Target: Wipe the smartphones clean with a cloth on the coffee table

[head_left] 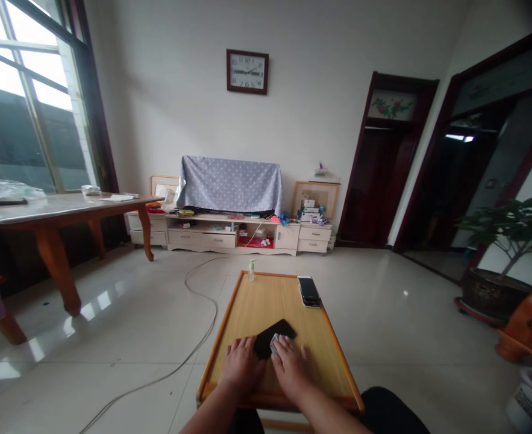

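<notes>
On the low wooden counter point(266, 301), the left hand point(242, 366) and the right hand point(291, 367) lie close together, the left flat, its fingertips against a flat black case point(272, 337) near the counter's near end. A pale wipe point(273, 345) shows under the right fingers; whether they grip it is hard to tell. Beyond them sit a smartphone point(308, 291) and a small clear bottle point(251, 270), with a cable point(212, 333) on the floor left of the counter.
</notes>
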Available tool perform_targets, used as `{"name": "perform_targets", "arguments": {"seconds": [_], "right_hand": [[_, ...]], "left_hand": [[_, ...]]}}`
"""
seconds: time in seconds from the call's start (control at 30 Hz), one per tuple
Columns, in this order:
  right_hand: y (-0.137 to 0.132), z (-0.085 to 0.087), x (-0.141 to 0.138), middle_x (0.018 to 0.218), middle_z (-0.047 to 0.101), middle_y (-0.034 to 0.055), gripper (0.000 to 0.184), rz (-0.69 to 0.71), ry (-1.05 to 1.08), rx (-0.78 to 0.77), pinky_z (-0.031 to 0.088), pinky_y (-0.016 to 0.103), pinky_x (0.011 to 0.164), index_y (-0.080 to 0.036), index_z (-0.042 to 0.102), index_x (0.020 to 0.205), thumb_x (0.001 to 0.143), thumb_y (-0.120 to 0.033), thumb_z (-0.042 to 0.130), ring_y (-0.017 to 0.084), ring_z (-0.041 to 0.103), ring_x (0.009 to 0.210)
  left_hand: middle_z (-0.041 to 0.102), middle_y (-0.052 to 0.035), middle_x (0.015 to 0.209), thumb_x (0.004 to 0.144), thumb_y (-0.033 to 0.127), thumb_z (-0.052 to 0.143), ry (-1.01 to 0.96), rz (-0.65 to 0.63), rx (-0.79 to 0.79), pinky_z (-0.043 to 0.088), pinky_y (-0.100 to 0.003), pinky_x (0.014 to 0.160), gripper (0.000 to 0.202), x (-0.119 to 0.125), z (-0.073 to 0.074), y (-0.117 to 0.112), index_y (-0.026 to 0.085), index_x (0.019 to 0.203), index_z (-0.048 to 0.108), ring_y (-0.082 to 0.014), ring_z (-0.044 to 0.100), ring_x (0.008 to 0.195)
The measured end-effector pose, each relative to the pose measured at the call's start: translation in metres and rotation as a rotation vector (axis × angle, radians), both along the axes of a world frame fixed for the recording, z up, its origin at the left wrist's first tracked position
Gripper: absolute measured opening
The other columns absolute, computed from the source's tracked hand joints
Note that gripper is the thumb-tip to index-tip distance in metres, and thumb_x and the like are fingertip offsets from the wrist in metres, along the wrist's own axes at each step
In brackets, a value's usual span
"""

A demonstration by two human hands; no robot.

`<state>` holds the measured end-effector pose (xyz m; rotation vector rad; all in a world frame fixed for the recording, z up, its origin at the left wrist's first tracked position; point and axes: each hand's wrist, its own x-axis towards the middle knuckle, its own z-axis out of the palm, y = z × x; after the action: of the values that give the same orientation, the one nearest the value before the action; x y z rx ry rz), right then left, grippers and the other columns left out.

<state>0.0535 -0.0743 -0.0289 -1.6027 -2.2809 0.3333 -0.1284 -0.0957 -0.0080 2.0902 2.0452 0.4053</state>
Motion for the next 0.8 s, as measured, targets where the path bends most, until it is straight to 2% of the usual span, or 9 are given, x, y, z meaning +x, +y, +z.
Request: {"name": "perform_targets", "arguments": {"seconds": [0.07, 0.17, 0.3, 0.53, 0.67, 0.8], "right_hand": [[0.001, -0.002, -0.005, 0.153, 0.040, 0.0076, 0.047, -0.003, -0.003, -0.009, 0.014, 0.060, 0.116, -0.025, 0.049, 0.143, 0.099, -0.035, 0.035, 0.029, 0.032, 0.143], [-0.003, -0.005, -0.015, 0.154, 0.040, 0.0040, 0.047, 0.044, -0.006, -0.023, 0.012, 0.056, 0.117, -0.029, 0.047, 0.144, 0.099, -0.036, 0.035, 0.026, 0.029, 0.144], [-0.005, -0.006, -0.018, 0.153, 0.042, -0.0008, 0.045, 0.097, -0.005, -0.035, 0.011, 0.050, 0.118, -0.035, 0.044, 0.145, 0.101, -0.039, 0.033, 0.021, 0.030, 0.144], [0.019, -0.009, 0.010, 0.154, 0.040, 0.0075, 0.049, -0.074, -0.018, -0.018, 0.011, 0.057, 0.116, -0.025, 0.048, 0.143, 0.103, -0.037, 0.022, 0.026, 0.030, 0.143], [0.019, -0.013, 0.013, 0.155, 0.038, 0.0067, 0.048, -0.081, -0.030, 0.005, 0.015, 0.053, 0.116, -0.025, 0.047, 0.144, 0.102, -0.037, 0.029, 0.025, 0.030, 0.144], [0.014, -0.016, 0.010, 0.154, 0.040, 0.0052, 0.047, -0.064, -0.034, 0.029, 0.019, 0.049, 0.117, -0.026, 0.048, 0.143, 0.101, -0.036, 0.030, 0.023, 0.032, 0.143]], "left_hand": [[0.047, -0.0054, 0.148, 0.082, 0.048, 0.049, -0.006, 0.002, -0.001, 0.023, -0.039, 0.110, 0.067, 0.000, -0.001, -0.001, 0.024, 0.144, 0.040, -0.0264, 0.037, 0.134], [0.041, -0.0030, 0.154, 0.084, 0.043, 0.048, -0.015, -0.010, 0.003, 0.022, -0.039, 0.111, 0.066, 0.001, -0.002, 0.001, 0.027, 0.146, 0.037, -0.0261, 0.034, 0.137], [0.044, -0.0024, 0.151, 0.084, 0.040, 0.046, -0.024, -0.034, 0.006, 0.023, -0.039, 0.110, 0.063, 0.000, -0.002, 0.003, 0.027, 0.145, 0.039, -0.0252, 0.035, 0.136], [0.045, -0.0026, 0.151, 0.085, 0.041, 0.046, -0.025, -0.039, 0.021, 0.024, -0.039, 0.109, 0.062, -0.001, -0.002, 0.000, 0.027, 0.145, 0.038, -0.0251, 0.036, 0.134], [0.037, -0.0035, 0.156, 0.083, 0.041, 0.048, -0.029, -0.017, 0.022, 0.023, -0.040, 0.110, 0.068, -0.002, -0.005, 0.001, 0.025, 0.147, 0.035, -0.0262, 0.032, 0.138], [0.042, -0.0047, 0.152, 0.084, 0.042, 0.048, -0.038, -0.014, 0.022, 0.023, -0.039, 0.110, 0.066, -0.002, -0.005, 0.001, 0.024, 0.146, 0.037, -0.0260, 0.035, 0.137]]}}
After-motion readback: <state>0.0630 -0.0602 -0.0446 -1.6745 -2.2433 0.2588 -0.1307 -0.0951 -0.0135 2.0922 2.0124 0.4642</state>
